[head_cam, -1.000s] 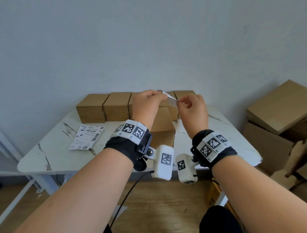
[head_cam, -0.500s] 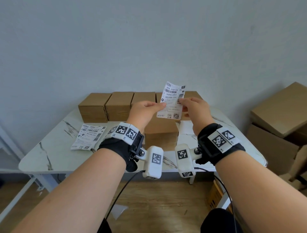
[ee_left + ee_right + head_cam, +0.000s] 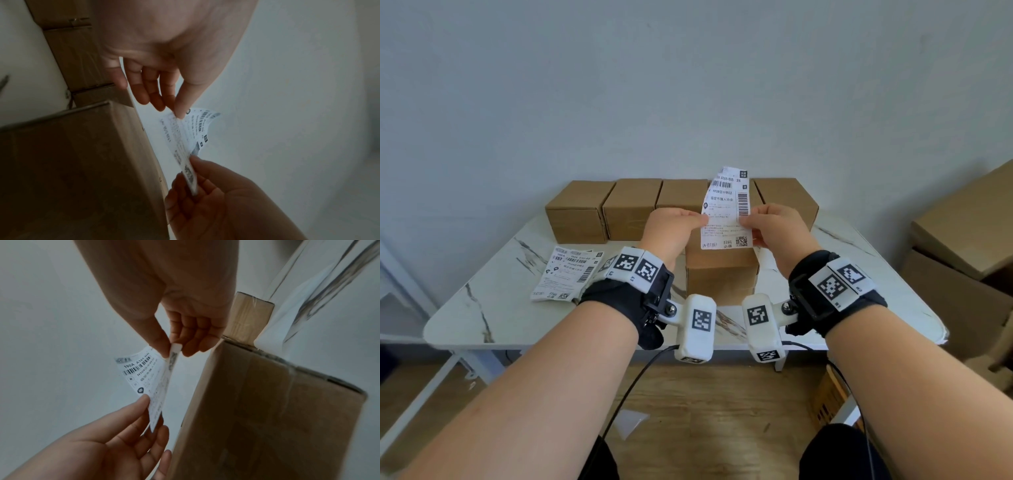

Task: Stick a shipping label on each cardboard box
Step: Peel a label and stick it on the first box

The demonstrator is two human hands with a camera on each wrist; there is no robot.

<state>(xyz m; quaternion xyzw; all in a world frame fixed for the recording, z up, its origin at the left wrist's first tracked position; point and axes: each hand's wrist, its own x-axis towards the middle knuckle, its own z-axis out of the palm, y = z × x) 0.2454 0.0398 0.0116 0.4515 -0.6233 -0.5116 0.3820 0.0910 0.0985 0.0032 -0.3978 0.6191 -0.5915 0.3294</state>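
Note:
A white printed shipping label (image 3: 726, 212) is held upright in the air, print towards me, its top edge curling. My left hand (image 3: 697, 216) pinches its left edge and my right hand (image 3: 748, 222) pinches its right edge. In the left wrist view the label (image 3: 185, 138) hangs between the left fingertips (image 3: 180, 113) and the right hand (image 3: 216, 194). The right wrist view shows the label (image 3: 144, 376) next to the box (image 3: 267, 410). Directly below the label, a plain cardboard box (image 3: 722, 277) stands on the table (image 3: 482, 308).
A row of several cardboard boxes (image 3: 631, 205) lines the table's back edge against the wall. A loose pile of labels (image 3: 566, 274) lies on the left part of the table. Large cardboard cartons (image 3: 962, 240) are stacked on the floor at the right.
The label was edge-on between my hands a second ago; it has turned upright with the print facing me. Both hands have dropped slightly and moved a little apart.

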